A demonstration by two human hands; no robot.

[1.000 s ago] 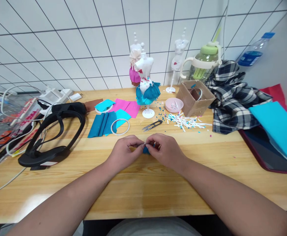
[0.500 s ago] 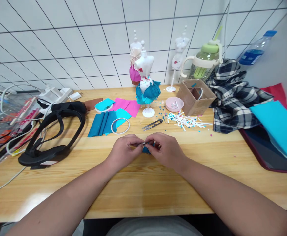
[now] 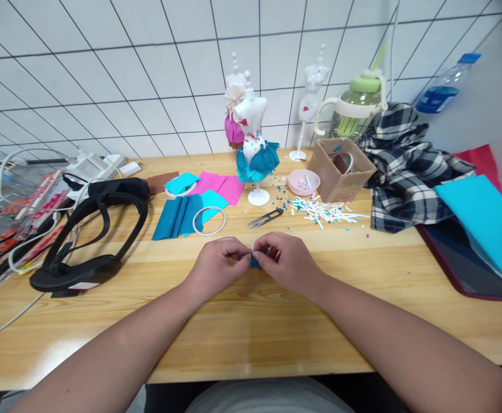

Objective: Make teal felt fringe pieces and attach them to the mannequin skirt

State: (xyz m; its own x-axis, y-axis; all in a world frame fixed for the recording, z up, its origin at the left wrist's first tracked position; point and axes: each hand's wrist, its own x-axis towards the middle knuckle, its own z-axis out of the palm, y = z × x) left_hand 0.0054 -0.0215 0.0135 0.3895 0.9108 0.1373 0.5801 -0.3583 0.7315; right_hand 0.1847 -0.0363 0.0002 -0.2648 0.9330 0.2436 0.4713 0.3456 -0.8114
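Observation:
Over the wooden tabletop my left hand (image 3: 220, 261) and my right hand (image 3: 288, 259) meet, thumbs and fingertips pinched together. Between them is a small piece of dark teal crepe paper (image 3: 255, 263), mostly covered by the fingers. A tiny pale bit shows above the fingertips; I cannot make out what it is. Just beyond the hands lie black-handled thread snips (image 3: 266, 219). Behind these stands a small white dress-form mannequin (image 3: 253, 117) wearing a ruffled teal paper skirt (image 3: 259, 162).
Left of centre lie folded teal paper (image 3: 177, 218), pink paper (image 3: 229, 188) and a white ring (image 3: 209, 233). A black headset (image 3: 100, 269) sits farther left. White paper strips (image 3: 326, 212), a pink dish (image 3: 304, 188) and a cardboard box (image 3: 334, 178) are to the right.
The fingertips have shifted slightly against each other, and a pale bit now shows above them. Less of the teal paper is visible. The whole view has moved very slightly.

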